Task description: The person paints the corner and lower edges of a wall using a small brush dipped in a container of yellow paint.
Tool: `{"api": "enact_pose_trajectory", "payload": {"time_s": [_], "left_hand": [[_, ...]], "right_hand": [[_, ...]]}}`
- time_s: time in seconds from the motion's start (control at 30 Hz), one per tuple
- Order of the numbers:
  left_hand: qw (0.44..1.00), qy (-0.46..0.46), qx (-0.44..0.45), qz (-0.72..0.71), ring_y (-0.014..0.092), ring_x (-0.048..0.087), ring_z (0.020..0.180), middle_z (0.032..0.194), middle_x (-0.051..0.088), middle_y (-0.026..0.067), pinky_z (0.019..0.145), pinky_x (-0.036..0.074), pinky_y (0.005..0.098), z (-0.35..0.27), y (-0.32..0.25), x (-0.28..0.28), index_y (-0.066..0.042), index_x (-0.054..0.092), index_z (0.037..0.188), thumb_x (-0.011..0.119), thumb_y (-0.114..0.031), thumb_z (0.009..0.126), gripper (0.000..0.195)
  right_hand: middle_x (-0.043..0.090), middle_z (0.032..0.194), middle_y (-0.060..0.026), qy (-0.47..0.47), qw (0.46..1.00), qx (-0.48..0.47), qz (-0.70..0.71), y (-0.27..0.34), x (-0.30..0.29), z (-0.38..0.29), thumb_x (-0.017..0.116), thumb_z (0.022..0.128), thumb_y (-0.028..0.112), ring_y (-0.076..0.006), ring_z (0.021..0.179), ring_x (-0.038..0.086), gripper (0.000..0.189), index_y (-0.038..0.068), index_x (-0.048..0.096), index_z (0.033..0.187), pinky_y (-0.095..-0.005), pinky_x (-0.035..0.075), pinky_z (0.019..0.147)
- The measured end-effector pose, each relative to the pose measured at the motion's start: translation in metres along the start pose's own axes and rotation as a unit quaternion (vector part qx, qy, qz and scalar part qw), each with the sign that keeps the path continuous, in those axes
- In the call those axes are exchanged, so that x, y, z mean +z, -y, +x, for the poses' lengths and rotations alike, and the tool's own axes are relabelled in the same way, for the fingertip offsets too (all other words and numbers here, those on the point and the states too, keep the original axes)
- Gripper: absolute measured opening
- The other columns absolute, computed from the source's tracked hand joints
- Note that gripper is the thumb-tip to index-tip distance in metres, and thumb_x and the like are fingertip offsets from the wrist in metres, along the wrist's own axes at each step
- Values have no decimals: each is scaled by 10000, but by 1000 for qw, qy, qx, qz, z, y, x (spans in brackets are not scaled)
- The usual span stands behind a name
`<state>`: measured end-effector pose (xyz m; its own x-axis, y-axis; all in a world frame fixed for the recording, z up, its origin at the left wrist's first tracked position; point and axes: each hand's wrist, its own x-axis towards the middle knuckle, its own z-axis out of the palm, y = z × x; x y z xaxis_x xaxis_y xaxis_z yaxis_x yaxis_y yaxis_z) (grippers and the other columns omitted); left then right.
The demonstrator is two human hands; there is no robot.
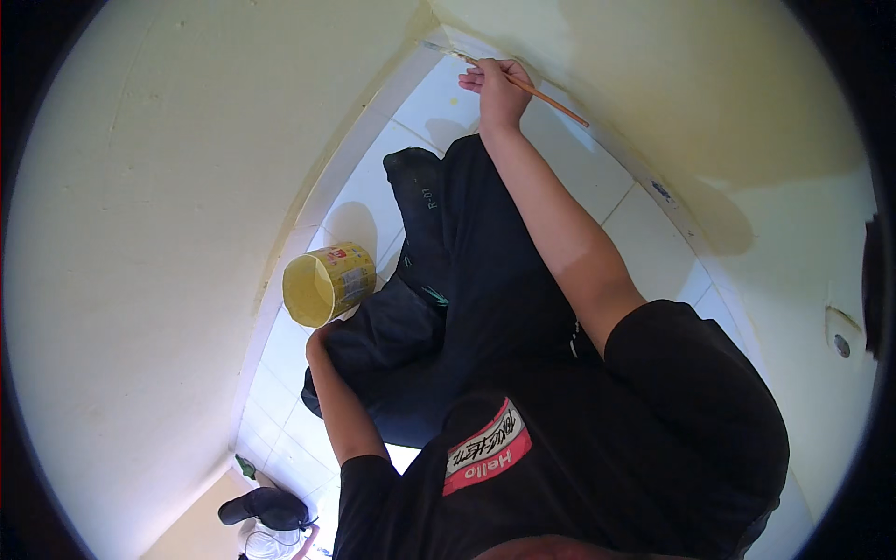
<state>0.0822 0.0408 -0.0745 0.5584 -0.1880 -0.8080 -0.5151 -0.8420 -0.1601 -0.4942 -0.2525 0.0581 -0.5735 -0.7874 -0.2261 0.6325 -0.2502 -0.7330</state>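
My right hand [500,87] is shut on the wooden handle of a thin paintbrush [549,103]. The brush tip reaches the light skirting [428,47] near the corner where two pale yellow walls meet. Beside my bent left leg stands a yellow paint bucket [353,280], its open mouth tilted towards the camera, with yellow coating inside. My left hand [318,337] is by the bucket's lower rim, at my knee; its fingers are mostly hidden, so whether it grips the bucket does not show.
White floor tiles [609,175] lie between the two walls, with a small yellow spot [453,101] near the corner. A dark-stained patch [661,190] marks the right skirting. Another person [269,518] in a white top and dark trousers is low on the left. A round metal fitting [842,345] sits at right.
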Motion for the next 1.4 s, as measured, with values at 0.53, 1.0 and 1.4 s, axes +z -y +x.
{"api": "enact_pose_trajectory", "payload": {"time_s": [0.53,1.0,1.4], "left_hand": [[1000,7,-14,-22,287,633,1120,1196,674,105,960,479,422,11,9,0,-113,682,1191,714,-463,773,546],[1000,10,-10,-22,283,628,1131,1211,668,107,965,477,419,8,8,-2,-110,675,1203,713,-476,773,566],[1000,14,-5,-19,279,623,1141,1224,662,109,970,474,417,4,3,-1,-107,669,1214,711,-487,773,584]], "right_hand": [[661,780,-188,64,997,-40,-25,-12,1,-1,599,880,21,-261,655,701,103,-27,541,810,-343,611,643],[658,738,-170,69,997,-33,-25,-11,3,-5,614,866,21,-253,623,697,111,-26,549,788,-330,605,601],[660,732,-172,76,996,-35,-28,-13,4,-5,603,864,14,-232,602,691,108,-32,540,788,-320,597,573]]}}
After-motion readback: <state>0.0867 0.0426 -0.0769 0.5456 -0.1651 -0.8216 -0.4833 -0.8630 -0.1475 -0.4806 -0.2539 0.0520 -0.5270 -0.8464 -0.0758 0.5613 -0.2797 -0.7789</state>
